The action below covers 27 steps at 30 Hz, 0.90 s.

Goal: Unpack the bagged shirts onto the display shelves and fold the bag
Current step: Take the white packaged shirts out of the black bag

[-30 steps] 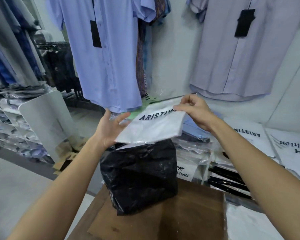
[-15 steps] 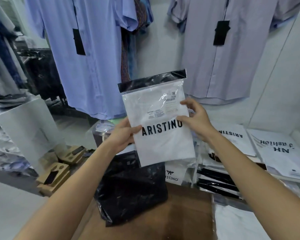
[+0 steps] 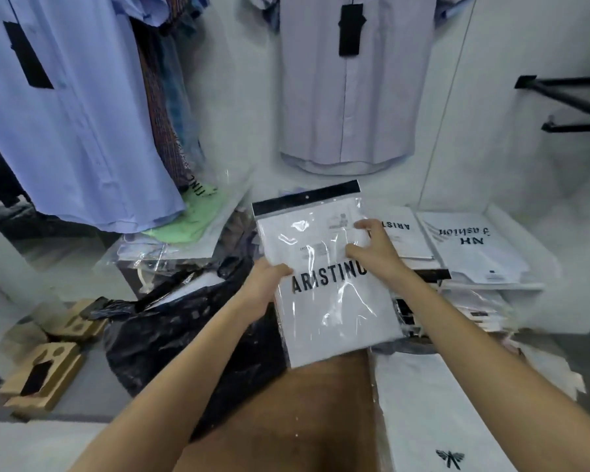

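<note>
Hands hold the packaged shirt (image 3: 324, 284) between them: left hand (image 3: 264, 284) grips its left edge, right hand (image 3: 377, 250) its right, above the black bag (image 3: 184, 332).

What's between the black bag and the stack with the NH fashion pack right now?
In the head view, the held shirt pack, gripped by left hand and right hand, lies between black bag and NH fashion pack.

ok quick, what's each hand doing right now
Left hand: holding the shirt pack by its left edge.
Right hand: gripping the same pack at its right side.
</note>
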Each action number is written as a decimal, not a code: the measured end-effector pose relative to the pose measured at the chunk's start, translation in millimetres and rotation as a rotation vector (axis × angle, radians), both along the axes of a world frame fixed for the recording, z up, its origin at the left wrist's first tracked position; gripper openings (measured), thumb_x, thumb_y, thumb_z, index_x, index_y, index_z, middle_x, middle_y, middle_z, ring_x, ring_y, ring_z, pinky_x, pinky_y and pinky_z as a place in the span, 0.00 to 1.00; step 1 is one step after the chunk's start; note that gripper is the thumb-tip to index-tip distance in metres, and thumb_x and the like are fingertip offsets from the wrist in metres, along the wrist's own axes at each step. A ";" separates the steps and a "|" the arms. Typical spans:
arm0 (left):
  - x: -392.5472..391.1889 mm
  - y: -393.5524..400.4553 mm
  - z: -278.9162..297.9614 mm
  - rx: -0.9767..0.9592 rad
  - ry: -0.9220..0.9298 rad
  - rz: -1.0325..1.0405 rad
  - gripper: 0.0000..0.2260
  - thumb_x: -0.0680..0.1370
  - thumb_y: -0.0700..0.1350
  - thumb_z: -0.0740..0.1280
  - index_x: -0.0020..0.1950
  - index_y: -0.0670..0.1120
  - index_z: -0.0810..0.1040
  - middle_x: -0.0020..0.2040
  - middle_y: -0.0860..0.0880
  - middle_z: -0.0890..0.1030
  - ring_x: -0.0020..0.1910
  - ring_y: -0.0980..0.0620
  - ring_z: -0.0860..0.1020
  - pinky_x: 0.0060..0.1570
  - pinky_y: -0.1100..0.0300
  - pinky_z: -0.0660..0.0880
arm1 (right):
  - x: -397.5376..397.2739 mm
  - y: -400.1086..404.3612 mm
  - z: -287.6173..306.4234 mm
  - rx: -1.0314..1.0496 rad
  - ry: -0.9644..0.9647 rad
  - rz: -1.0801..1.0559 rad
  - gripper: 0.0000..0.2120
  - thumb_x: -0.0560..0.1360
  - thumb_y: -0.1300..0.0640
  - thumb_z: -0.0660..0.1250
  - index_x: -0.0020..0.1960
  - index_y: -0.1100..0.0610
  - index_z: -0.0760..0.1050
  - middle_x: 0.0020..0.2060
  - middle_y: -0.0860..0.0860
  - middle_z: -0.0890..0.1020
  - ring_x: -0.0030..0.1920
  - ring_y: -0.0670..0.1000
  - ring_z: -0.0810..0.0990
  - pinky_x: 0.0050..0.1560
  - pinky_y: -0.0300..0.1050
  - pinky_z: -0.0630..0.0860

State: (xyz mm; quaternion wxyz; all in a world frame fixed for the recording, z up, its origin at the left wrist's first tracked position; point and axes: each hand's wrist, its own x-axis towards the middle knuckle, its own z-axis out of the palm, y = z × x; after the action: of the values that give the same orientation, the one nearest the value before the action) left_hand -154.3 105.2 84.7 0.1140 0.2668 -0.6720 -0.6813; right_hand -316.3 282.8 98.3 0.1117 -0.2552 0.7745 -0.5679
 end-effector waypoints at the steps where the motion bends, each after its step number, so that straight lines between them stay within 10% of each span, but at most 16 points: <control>1: -6.9 16.3 -20.9 0.034 -0.073 -0.045 0.12 0.80 0.37 0.64 0.62 0.43 0.78 0.53 0.43 0.86 0.50 0.42 0.85 0.43 0.53 0.81 | -3.0 17.5 -21.4 0.050 -0.051 -0.026 0.28 0.72 0.61 0.74 0.69 0.51 0.68 0.64 0.49 0.70 0.60 0.47 0.72 0.47 0.30 0.70; 7: -40.6 106.8 -135.6 0.191 -0.419 -0.290 0.13 0.80 0.36 0.65 0.64 0.38 0.78 0.56 0.41 0.85 0.56 0.42 0.84 0.61 0.43 0.79 | 0.6 132.5 -130.4 0.297 -0.250 -0.199 0.41 0.65 0.58 0.82 0.72 0.52 0.67 0.66 0.54 0.73 0.61 0.52 0.74 0.54 0.46 0.75; 21: -65.9 221.2 -217.9 -0.383 -0.644 -0.615 0.20 0.76 0.50 0.73 0.59 0.38 0.75 0.52 0.43 0.81 0.45 0.48 0.82 0.30 0.60 0.79 | 38.0 258.7 -216.4 0.685 -0.401 -0.366 0.40 0.68 0.50 0.78 0.77 0.49 0.67 0.74 0.59 0.65 0.72 0.61 0.68 0.70 0.53 0.72; 27: -66.3 215.9 -210.7 -0.340 -0.690 -0.579 0.20 0.75 0.49 0.75 0.60 0.40 0.73 0.51 0.44 0.81 0.43 0.48 0.84 0.43 0.51 0.85 | 37.6 253.3 -214.4 0.843 -0.362 -0.322 0.38 0.70 0.45 0.74 0.77 0.42 0.65 0.78 0.58 0.62 0.77 0.64 0.60 0.75 0.56 0.65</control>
State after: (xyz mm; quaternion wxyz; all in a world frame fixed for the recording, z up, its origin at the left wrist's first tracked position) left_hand -220.6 321.1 -126.0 -0.2679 0.2568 -0.8191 -0.4375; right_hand -278.6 536.1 -116.1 0.2490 0.0382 0.9349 -0.2501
